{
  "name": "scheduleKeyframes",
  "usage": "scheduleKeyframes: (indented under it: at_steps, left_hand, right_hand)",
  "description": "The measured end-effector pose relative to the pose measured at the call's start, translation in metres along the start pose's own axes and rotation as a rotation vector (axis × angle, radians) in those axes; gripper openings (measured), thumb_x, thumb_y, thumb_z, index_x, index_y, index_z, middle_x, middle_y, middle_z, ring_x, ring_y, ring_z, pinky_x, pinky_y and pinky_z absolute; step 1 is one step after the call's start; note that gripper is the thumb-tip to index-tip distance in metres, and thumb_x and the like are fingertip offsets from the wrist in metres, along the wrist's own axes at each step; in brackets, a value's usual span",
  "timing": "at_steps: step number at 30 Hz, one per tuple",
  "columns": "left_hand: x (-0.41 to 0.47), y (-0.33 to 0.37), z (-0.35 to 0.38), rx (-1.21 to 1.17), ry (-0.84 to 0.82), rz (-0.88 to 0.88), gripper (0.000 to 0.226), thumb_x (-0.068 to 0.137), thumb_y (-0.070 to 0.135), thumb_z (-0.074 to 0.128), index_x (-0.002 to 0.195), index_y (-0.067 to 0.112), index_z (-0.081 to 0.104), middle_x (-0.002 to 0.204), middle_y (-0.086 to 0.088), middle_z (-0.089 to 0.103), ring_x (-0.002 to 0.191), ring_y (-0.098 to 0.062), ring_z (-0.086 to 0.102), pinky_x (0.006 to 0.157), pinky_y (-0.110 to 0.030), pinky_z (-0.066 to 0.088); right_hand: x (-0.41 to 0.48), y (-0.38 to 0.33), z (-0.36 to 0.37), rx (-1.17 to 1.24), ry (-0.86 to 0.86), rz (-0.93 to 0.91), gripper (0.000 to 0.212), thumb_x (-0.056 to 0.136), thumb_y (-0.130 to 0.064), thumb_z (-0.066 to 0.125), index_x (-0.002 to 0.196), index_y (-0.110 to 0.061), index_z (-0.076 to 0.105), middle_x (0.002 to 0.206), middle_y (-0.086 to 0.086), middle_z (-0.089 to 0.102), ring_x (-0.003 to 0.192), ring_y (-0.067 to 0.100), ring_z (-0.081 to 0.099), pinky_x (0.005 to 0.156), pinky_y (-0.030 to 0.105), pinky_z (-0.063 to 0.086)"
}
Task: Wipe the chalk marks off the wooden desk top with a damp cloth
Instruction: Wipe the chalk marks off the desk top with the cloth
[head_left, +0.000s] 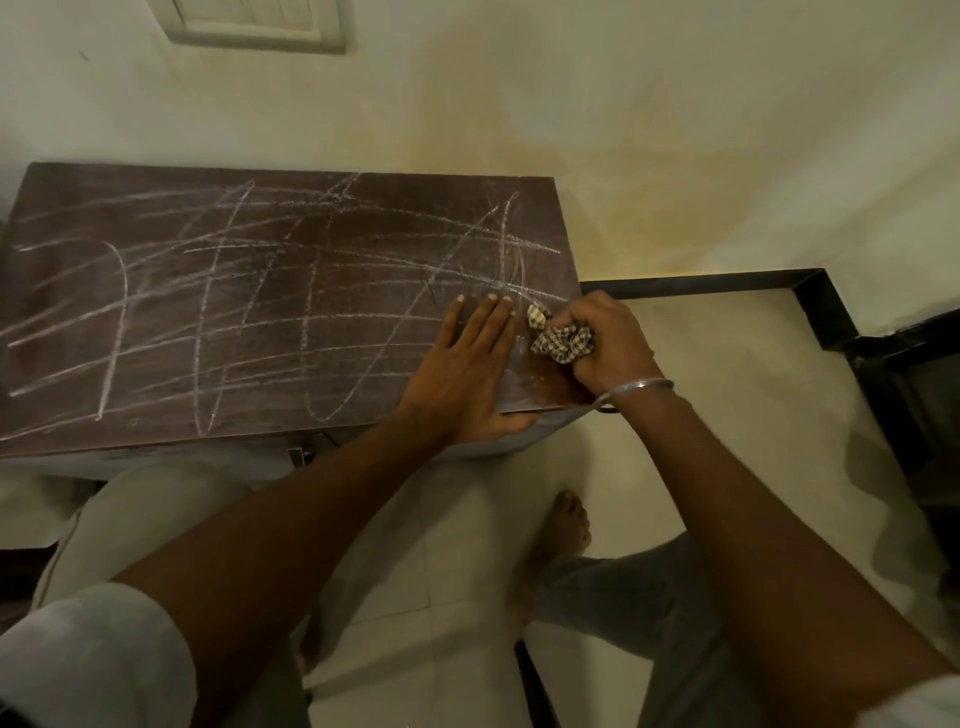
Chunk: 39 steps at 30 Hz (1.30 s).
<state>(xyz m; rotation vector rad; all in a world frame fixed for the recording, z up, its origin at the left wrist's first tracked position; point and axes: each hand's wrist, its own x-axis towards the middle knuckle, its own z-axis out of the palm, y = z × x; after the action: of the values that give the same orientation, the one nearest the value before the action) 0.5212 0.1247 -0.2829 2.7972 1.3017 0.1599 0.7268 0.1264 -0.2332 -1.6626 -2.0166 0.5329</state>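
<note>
A dark wooden desk top (156, 322) fills the left and middle of the view, crossed all over by white chalk marks (291, 270). My right hand (605, 343) is shut on a bunched checked cloth (563, 340), pressed onto the desk's near right corner. My left hand (467, 374) lies flat on the wood just left of the cloth, fingers spread and pointing away from me, thumb hooked over the front edge. A small patch of wood under and around the cloth looks free of chalk.
The desk stands against a pale wall (571, 130). To its right lies light tiled floor (727, 415) bordered by a black skirting (727, 283) and a dark step (914, 395). My bare foot (566, 525) and legs are below the desk's front edge.
</note>
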Motion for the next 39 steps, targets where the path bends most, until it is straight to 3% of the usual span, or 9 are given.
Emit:
scheduleKeyframes:
  at_steps: [5, 11, 17, 23, 27, 29, 33, 36, 39]
  left_hand:
    - [-0.006, -0.001, 0.001, 0.003, 0.049, -0.078, 0.12, 0.078, 0.09, 0.03, 0.152, -0.005, 0.031, 0.161, -0.023, 0.029, 0.152, -0.035, 0.022, 0.124, -0.058, 0.01]
    - [-0.015, -0.004, 0.002, 0.005, 0.072, -0.115, 0.122, 0.078, 0.091, 0.028, 0.149, -0.008, 0.034, 0.159, -0.026, 0.031, 0.15, -0.038, 0.026, 0.122, -0.061, 0.014]
    - [-0.011, -0.002, -0.001, -0.063, 0.03, -0.116, 0.124, 0.077, 0.09, 0.029, 0.153, -0.007, 0.025, 0.163, -0.026, 0.021, 0.153, -0.037, 0.017, 0.123, -0.058, 0.012]
    - [-0.01, -0.001, -0.002, -0.085, 0.011, -0.125, 0.124, 0.077, 0.091, 0.031, 0.155, -0.005, 0.021, 0.165, -0.023, 0.015, 0.155, -0.034, 0.01, 0.124, -0.057, 0.007]
    - [-0.009, -0.001, -0.003, -0.115, 0.029, -0.114, 0.124, 0.077, 0.091, 0.031, 0.155, -0.006, 0.024, 0.165, -0.024, 0.017, 0.155, -0.034, 0.01, 0.124, -0.058, 0.007]
    - [-0.008, -0.001, -0.002, -0.127, 0.017, -0.104, 0.125, 0.077, 0.091, 0.029, 0.155, -0.006, 0.023, 0.165, -0.024, 0.014, 0.155, -0.033, 0.008, 0.124, -0.058, 0.007]
    - [-0.004, -0.001, -0.004, -0.109, -0.029, -0.096, 0.128, 0.076, 0.094, 0.025, 0.156, -0.005, 0.018, 0.167, -0.022, 0.008, 0.156, -0.032, 0.001, 0.125, -0.056, 0.003]
    - [-0.004, -0.001, -0.002, -0.119, -0.018, -0.092, 0.129, 0.075, 0.095, 0.018, 0.155, -0.006, 0.02, 0.166, -0.023, 0.01, 0.156, -0.033, 0.003, 0.125, -0.056, 0.006]
    - [-0.003, -0.001, -0.001, -0.145, 0.007, -0.087, 0.127, 0.076, 0.094, 0.024, 0.155, -0.006, 0.023, 0.166, -0.022, 0.013, 0.156, -0.033, 0.005, 0.124, -0.058, 0.011]
  right_hand:
    - [-0.014, -0.002, -0.01, 0.044, -0.079, 0.092, 0.031, 0.064, 0.009, 0.075, 0.084, -0.015, 0.073, 0.092, 0.004, 0.064, 0.085, 0.022, 0.061, 0.08, 0.033, 0.05]
    - [0.009, 0.002, 0.001, 0.03, 0.046, 0.144, 0.028, 0.066, 0.001, 0.079, 0.085, -0.019, 0.075, 0.092, 0.007, 0.065, 0.085, 0.025, 0.063, 0.079, 0.04, 0.053]
    - [-0.007, 0.002, -0.015, 0.031, -0.173, 0.168, 0.04, 0.063, 0.009, 0.077, 0.083, -0.025, 0.072, 0.094, 0.002, 0.066, 0.088, 0.02, 0.063, 0.084, 0.029, 0.051]
    - [0.03, 0.003, -0.003, 0.074, -0.031, 0.188, 0.034, 0.067, -0.004, 0.08, 0.084, -0.032, 0.07, 0.092, 0.001, 0.065, 0.087, 0.018, 0.062, 0.084, 0.032, 0.051]
    - [0.023, 0.005, -0.006, 0.066, -0.13, 0.226, 0.037, 0.066, 0.0, 0.08, 0.078, -0.034, 0.07, 0.092, -0.005, 0.065, 0.089, 0.017, 0.064, 0.088, 0.027, 0.05]
    - [0.025, 0.009, -0.007, 0.093, -0.144, 0.227, 0.043, 0.064, 0.001, 0.082, 0.073, -0.039, 0.069, 0.091, -0.007, 0.066, 0.088, 0.016, 0.065, 0.09, 0.033, 0.053]
    - [0.049, 0.005, -0.001, 0.075, -0.015, 0.161, 0.035, 0.068, -0.003, 0.078, 0.08, -0.035, 0.07, 0.09, -0.001, 0.063, 0.086, 0.022, 0.062, 0.083, 0.04, 0.053]
    - [0.053, 0.008, 0.0, 0.048, -0.04, 0.172, 0.031, 0.069, -0.002, 0.078, 0.081, -0.03, 0.072, 0.09, 0.0, 0.063, 0.086, 0.021, 0.062, 0.083, 0.037, 0.052]
    - [0.054, 0.014, -0.011, 0.057, -0.242, 0.222, 0.034, 0.066, -0.001, 0.083, 0.079, -0.031, 0.073, 0.09, -0.005, 0.068, 0.089, 0.017, 0.066, 0.082, 0.022, 0.05]
